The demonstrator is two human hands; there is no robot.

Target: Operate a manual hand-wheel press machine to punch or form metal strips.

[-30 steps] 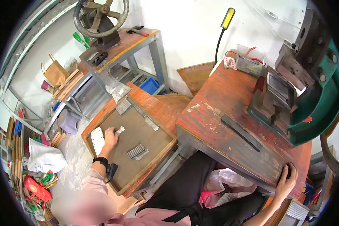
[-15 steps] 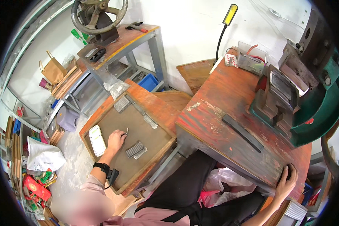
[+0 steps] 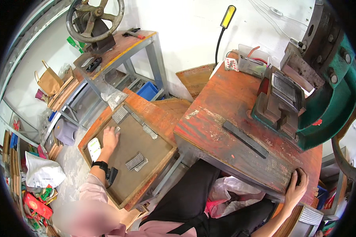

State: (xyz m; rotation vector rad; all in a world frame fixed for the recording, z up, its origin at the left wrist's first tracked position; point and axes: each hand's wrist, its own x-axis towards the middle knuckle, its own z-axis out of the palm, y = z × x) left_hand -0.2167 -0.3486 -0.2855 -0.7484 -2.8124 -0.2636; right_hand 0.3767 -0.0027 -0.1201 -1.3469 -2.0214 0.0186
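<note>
My left hand (image 3: 110, 139) is over the upper left part of a shallow wooden tray (image 3: 120, 173), fingers bent and pinched together. A small metal piece (image 3: 117, 129) shows at its fingertips. Beside the wrist lies a white phone (image 3: 94, 149) with a lit screen, partly covered by the hand. Small ribbed grey metal strips (image 3: 135, 161) lie grouped in the tray's middle. More stand along the far edge, a stack (image 3: 120, 114) at the corner and another row (image 3: 149, 132) further right. My right hand (image 3: 298, 186) rests on the near right edge of the red-brown worktable (image 3: 209, 130), fingers loosely spread, holding nothing.
A dark flat bar (image 3: 245, 139) lies across the worktable. At its right stands a green press (image 3: 328, 118) with a metal die block (image 3: 287, 93). A clear bin (image 3: 252, 61) and a yellow-headed lamp (image 3: 228, 16) are behind. A handwheel machine (image 3: 95, 21) stands at far left.
My left hand has moved away from the strips in the tray's middle, toward the far left corner, with the small metal piece. My right hand stays on the table edge. The view has shifted slightly.
</note>
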